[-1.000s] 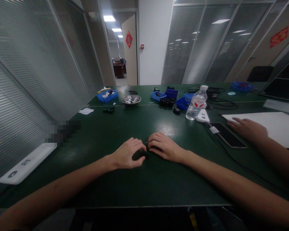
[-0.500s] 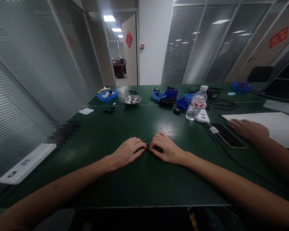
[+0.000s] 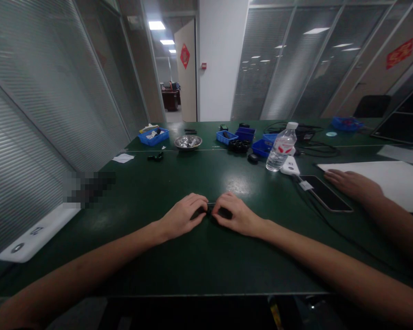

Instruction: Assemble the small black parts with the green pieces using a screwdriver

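Note:
Both of my hands rest low over the green table (image 3: 179, 266), nearly meeting in the middle. Between their fingertips sits a small black piece (image 3: 209, 209), mostly covered by the fingers; its kind I cannot make out. My left hand (image 3: 184, 214) pinches it from the left with thumb and fingers closed. From the right, my right hand (image 3: 239, 213) pinches it too, thumb and index finger curled into a ring. A thin pale line shows just behind the piece.
Farther back stand a metal bowl (image 3: 188, 143), a blue tray (image 3: 153, 137), dark blue bins (image 3: 261, 148) and a water bottle (image 3: 281, 147). On the right lie a phone (image 3: 326, 193) and a white sheet (image 3: 399, 181) under another person's hand (image 3: 354, 184). A white power strip (image 3: 39, 233) lies left.
My fingertips have shifted slightly, and a bit more of the small black piece shows between them. My right hand has dropped a little. The other person's hand stays put.

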`<state>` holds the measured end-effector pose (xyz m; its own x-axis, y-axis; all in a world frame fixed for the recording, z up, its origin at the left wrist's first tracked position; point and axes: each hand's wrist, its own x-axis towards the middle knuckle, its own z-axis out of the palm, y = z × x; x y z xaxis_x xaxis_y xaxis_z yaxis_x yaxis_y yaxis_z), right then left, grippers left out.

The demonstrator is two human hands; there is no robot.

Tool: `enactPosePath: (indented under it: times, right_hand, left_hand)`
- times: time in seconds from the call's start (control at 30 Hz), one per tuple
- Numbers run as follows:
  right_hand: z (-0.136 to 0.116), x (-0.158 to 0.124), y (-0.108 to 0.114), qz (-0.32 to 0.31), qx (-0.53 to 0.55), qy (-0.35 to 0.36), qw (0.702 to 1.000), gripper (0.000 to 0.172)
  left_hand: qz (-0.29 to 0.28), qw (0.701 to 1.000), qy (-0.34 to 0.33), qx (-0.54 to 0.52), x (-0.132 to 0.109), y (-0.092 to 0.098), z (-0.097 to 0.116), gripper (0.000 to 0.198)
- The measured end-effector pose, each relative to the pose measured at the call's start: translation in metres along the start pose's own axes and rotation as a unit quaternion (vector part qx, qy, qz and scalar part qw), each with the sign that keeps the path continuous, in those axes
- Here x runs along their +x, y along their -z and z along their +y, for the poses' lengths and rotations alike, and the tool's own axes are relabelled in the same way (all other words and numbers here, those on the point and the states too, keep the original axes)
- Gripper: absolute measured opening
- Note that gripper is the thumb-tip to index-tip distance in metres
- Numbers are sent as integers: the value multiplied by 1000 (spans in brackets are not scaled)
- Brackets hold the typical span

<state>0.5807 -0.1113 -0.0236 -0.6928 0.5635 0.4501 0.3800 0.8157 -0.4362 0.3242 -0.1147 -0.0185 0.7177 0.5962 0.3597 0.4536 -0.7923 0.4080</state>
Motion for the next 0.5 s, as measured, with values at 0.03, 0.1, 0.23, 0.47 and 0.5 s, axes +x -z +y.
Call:
enactPosePath:
  times: [0.03,0.1,0.23,0.47,0.5]
  right_hand:
    - [0,0,0,-2,2,1,1000,2]
    - [0,-1,-1,-7,4,10,1000,2]
    - [1,-1,0,-14,-2,35,999,6]
    - [-2,-1,0,-28,-28,53,998,11]
    - [-2,-1,0,-30,-33,53,998,11]
  left_hand:
    - [5,1000,-9,-1,-1,1,0,17]
    - [10,999,-30,6,-2,2,1,16]
    - [8,998,-58,27,-3,3,-1,21]
    - [14,996,-74,40,-1,-2,-4,12]
    - [14,997,-71,41,-1,-2,-3,11]
